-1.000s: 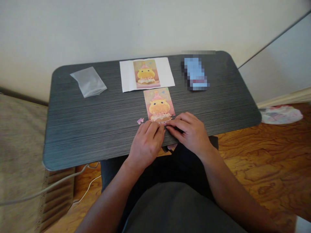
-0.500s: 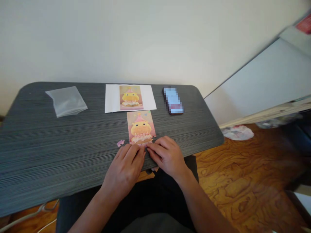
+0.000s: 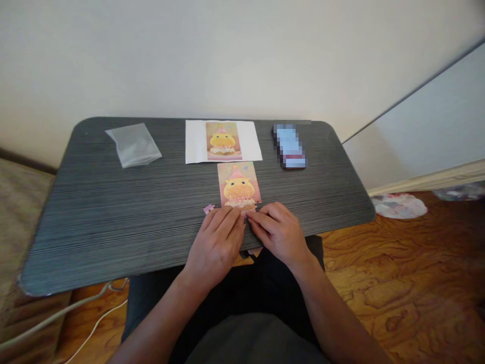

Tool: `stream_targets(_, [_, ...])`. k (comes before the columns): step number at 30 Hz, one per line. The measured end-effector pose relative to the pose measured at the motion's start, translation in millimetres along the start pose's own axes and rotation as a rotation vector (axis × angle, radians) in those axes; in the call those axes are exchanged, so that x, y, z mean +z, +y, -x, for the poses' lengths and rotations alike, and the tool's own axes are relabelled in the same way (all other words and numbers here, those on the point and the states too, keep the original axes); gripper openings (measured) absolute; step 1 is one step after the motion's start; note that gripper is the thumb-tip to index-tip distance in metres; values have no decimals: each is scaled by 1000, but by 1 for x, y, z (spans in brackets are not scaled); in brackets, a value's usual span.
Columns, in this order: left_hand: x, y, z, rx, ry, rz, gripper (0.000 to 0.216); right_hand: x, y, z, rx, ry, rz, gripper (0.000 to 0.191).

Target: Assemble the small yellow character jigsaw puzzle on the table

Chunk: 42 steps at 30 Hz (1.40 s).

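Observation:
A mostly joined jigsaw puzzle (image 3: 239, 186), with a yellow character in a pink party hat above a cake, lies on the dark table. My left hand (image 3: 217, 242) bends its fingers close together over the puzzle's lower left edge, covering part of it. At the lower right edge, my right hand (image 3: 282, 232) is closed, thumb and index finger pinched at a pinkish piece mostly hidden by the fingertips. The two hands' fingertips nearly meet. One loose pink puzzle piece (image 3: 208, 208) rests left of the puzzle, just beyond my left fingers.
A white sheet (image 3: 196, 141) printed with the same picture lies behind the puzzle. To its left is a clear plastic bag (image 3: 135, 145); to its right, a phone (image 3: 291, 146) with a blurred screen. The table (image 3: 113, 217) stands against a wall. Cables (image 3: 100, 321) hang below left.
My view has turned, so the table and everything on it appear farther right and slightly higher. Both hands stay at the puzzle's lower edge with little change in finger position.

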State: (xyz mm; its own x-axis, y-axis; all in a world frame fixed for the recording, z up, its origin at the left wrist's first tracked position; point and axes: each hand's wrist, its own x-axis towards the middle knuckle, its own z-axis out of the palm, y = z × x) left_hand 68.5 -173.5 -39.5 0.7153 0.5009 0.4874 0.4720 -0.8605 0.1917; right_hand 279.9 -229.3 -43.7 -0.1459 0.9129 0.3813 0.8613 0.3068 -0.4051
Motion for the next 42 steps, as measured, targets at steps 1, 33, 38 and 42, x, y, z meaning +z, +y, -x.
stream_targets(1, [0,0,0,1,0,8,26,0,0,0,1,-1,4,24])
stream_targets(33, [1,0,0,-8,-6,64,28,-24,4,3,247,259,-138,9])
stream_targets(38, [-1,2,-4,-31,61,91,29,-39,25,12,324,156,-95,24])
stream_targets(42, [-6,-1,-5,-143,111,186,29,-42,33,17,304,53,-106,32])
